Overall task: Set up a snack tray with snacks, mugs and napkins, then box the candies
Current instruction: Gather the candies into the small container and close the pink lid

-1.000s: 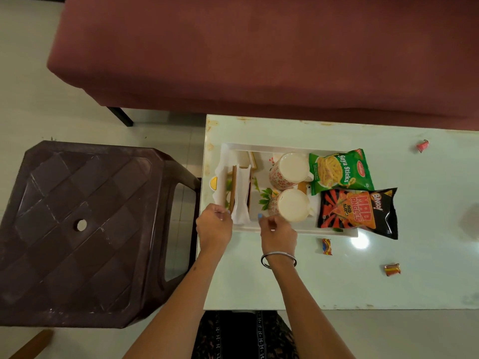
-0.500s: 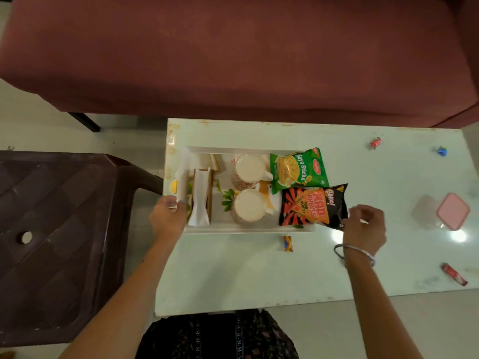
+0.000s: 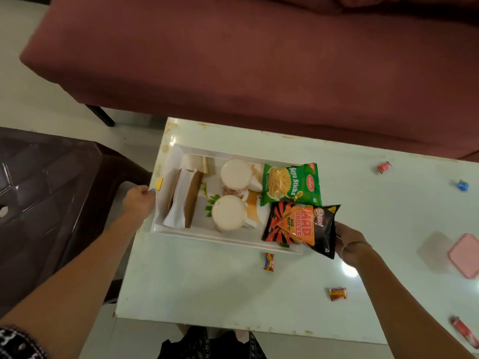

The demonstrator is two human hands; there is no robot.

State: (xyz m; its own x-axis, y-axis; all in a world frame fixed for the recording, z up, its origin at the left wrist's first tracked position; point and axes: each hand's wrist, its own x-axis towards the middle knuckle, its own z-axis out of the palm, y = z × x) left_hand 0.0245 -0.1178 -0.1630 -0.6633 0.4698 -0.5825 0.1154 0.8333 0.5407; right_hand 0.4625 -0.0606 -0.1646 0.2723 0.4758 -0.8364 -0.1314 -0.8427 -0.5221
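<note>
White tray at the left end of a pale table, seen from above. The left hand grips the tray's left rim, fingers curled over the edge. The right hand is at the tray's right end, largely hidden behind the black chip packet that overhangs that end; whether its fingers pinch the tray or the packet cannot be told. Within the tray: a napkin holder at left, two mugs at centre, and a green Soya Sticks packet at right. Loose candies lie scattered on the table near and right of the tray. A pink-lidded box stands well apart at the right edge. A maroon sofa borders the far side; a brown plastic stool stands at left.
</note>
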